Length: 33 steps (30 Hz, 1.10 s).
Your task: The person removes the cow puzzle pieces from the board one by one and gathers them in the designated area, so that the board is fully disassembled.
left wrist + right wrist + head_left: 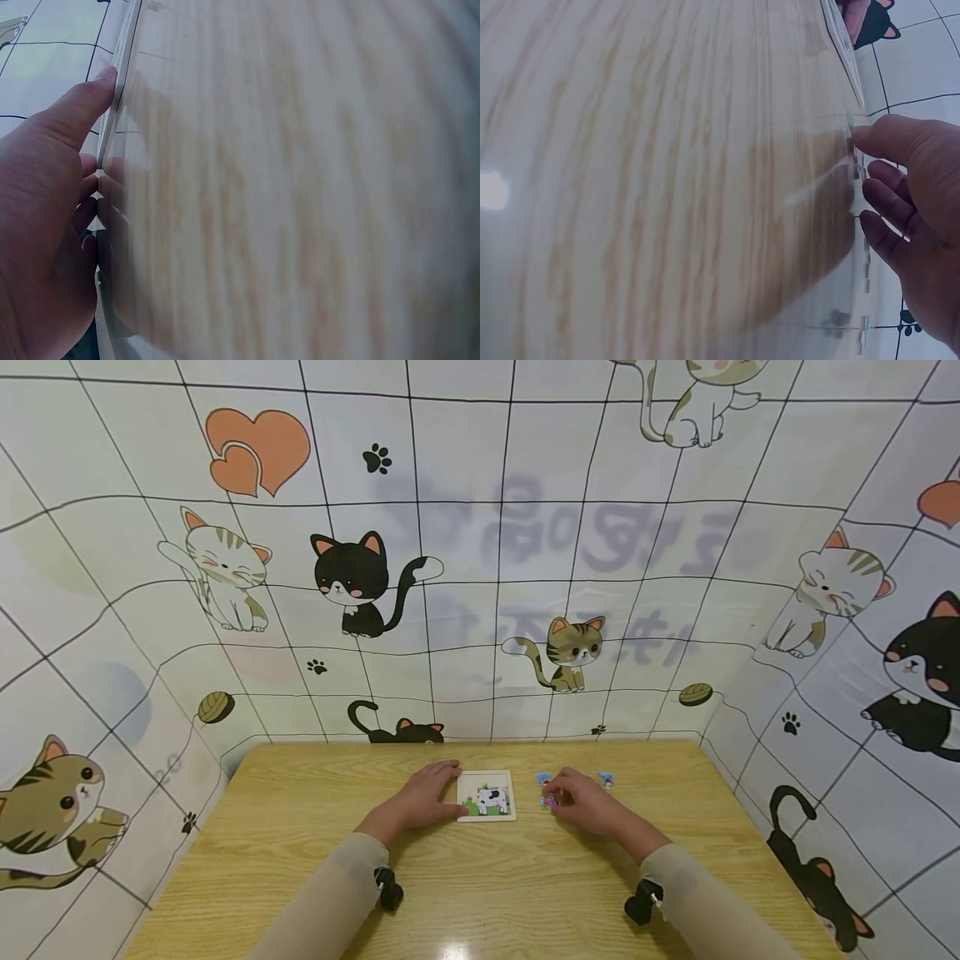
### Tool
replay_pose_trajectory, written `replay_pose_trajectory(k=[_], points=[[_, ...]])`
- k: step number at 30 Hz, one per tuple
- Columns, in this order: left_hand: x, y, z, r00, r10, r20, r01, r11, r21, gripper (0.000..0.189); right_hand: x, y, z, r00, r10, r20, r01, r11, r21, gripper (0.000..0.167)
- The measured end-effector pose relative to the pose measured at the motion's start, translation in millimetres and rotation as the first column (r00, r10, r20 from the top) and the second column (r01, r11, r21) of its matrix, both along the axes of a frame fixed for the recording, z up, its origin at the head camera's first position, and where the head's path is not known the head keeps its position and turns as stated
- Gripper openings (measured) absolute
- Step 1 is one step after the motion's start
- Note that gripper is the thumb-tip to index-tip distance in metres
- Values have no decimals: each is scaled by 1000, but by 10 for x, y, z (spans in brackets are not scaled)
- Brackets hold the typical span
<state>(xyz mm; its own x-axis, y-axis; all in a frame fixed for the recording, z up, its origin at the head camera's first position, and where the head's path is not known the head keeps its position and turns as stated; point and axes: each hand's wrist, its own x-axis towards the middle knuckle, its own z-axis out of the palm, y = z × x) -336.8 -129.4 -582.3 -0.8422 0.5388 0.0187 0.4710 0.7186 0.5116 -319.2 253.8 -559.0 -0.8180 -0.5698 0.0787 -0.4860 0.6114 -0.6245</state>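
Note:
A square wooden puzzle board [465, 781] with a pale rim lies on the table, its lower part filled by a cow picture [492, 800]. Against the board's left side rests my left hand [420, 795], fingers extended near the far corner and thumb at the near corner. To the right of the board, my right hand [581, 803] pinches a pink and purple puzzle piece [550, 800] between thumb and index finger, close over the table. Its other fingers are loosely bent in the right wrist view. A blue puzzle piece [543, 779] lies just beyond, partly covered by the hand.
Another small blue puzzle piece [605, 780] lies right of my right hand. The wooden table [480, 885] meets a cat-patterned curtain [465, 568] at its back and sides. Dark wrist cameras [389, 890] sit on both sleeves.

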Motion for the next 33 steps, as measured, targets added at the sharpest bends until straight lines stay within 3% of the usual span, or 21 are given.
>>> replay_pose_trajectory(k=[6, 13, 24, 33], points=[[7, 0, 17, 1000, 7, -4, -8, 999, -33, 86, 13, -81, 52, 1000, -11, 4, 11, 1000, -27, 24], [3, -4, 2, 1000, 11, -8, -11, 999, -52, 87, -21, -264, 108, 996, 29, -90, -33, 998, -46, 23], [-26, -8, -27, 1000, 16, -19, -17, 998, -60, 87, -42, -611, 173, 997, 48, -56, -50, 998, -31, 26], [-29, -15, -27, 1000, 14, -16, -15, 999, -52, 87, -90, -935, 192, 998, 56, 30, -57, 998, 15, 38]])
